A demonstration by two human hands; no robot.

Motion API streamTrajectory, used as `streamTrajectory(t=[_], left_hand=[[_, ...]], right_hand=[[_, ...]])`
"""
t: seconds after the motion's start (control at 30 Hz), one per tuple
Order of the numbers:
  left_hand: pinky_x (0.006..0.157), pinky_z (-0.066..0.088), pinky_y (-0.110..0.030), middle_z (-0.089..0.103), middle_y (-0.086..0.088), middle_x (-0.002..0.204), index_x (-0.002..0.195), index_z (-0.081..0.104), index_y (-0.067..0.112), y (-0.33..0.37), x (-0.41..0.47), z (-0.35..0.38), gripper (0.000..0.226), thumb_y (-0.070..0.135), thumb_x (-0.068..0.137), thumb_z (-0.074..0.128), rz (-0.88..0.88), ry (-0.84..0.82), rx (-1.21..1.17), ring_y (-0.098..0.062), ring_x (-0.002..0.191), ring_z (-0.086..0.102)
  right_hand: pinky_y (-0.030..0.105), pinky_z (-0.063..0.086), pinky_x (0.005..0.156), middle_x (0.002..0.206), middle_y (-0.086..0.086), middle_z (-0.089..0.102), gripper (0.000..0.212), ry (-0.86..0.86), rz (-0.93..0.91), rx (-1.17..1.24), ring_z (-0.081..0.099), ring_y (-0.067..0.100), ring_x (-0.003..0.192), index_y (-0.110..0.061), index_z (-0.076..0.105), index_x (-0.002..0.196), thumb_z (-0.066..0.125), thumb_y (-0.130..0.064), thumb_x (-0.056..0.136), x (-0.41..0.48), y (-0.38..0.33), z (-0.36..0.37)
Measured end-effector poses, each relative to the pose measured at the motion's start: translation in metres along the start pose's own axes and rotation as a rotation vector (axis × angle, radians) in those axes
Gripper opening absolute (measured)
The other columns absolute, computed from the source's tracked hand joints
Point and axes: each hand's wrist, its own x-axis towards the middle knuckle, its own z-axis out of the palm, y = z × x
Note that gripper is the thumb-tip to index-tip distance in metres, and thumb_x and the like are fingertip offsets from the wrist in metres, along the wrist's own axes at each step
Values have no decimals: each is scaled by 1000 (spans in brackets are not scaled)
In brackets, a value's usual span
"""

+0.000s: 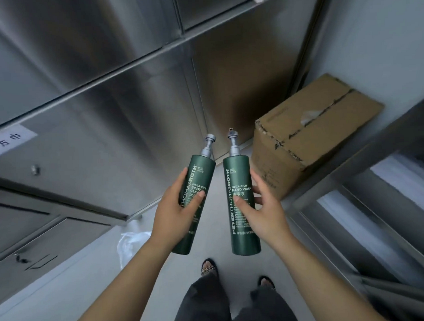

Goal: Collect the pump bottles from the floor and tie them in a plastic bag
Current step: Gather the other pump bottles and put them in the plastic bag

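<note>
Two pump bottles, one per hand, both off the floor already. My left hand is wrapped round the body-cleanser bottle, thumb across the label, fingers behind; my right hand grips the hand-wash bottle w/ thumb on the front and fingers curled round the far side. Both hands closed on their bottles, not spread.

Key relation: the plastic bag lies on the floor low-left of the hands, just beside my left forearm, near the foot of the steel cabinet. It's a crumpled clear/white heap; can't tell where the mouth is or if it's open. Left hand is nearer to it; right hand has to cross over.

Bottle axes: both run near-to-far, pump heads pointing away from me, bases toward me. Left one tilts a bit right at the top, right one is close to straight. Bottles sit side by side, small gap, not touching.

Around: cardboard box far right on the floor, against the wall; metal rack along the right side. My feet below the bottles. Narrow aisle, nothing between hands and bag.

Judgement: both hands full, so one bottle prob. needs tucking or setting down to free a hand for opening the bag. Base-first entry looks easiest; pump heads could snag thin plastic.
</note>
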Motion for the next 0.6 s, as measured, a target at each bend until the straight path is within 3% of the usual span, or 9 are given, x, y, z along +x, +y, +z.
streamTrajectory(t=[0.13, 0.23, 0.43, 0.6], left_hand=[[77, 40, -15, 52, 21, 118, 137, 27, 53, 19, -43, 0, 63, 44, 84, 61, -9, 109, 10, 0, 99, 54], [76, 35, -7, 53, 22, 116, 137, 32, 49, 19, -76, -2, 62, 41, 84, 63, -76, 206, -33, 1, 99, 55], [83, 42, -17, 56, 20, 121, 138, 35, 44, -2, -144, -39, 59, 39, 85, 62, -221, 416, -92, -1, 103, 56], [97, 46, -40, 55, 8, 128, 138, 35, 43, -37, -196, -82, 58, 37, 86, 61, -311, 560, -67, -14, 116, 53]], right_hand=[[9, 46, 66, 112, -30, 53, 69, -70, -17, 15, 56, -13, 95, -54, 30, 135, 69, -33, 81, -28, -4, -11], [13, 48, 70, 111, -26, 55, 69, -165, -13, 10, 59, -5, 97, -51, 31, 136, 69, -31, 81, -40, -2, -7], [2, 44, 55, 105, -33, 50, 69, -458, -65, -101, 55, -19, 87, -55, 30, 134, 69, -32, 81, -65, -14, 47], [3, 46, 55, 107, -32, 50, 74, -600, -112, -172, 54, -20, 90, -60, 24, 132, 70, -30, 81, -97, -26, 106]])
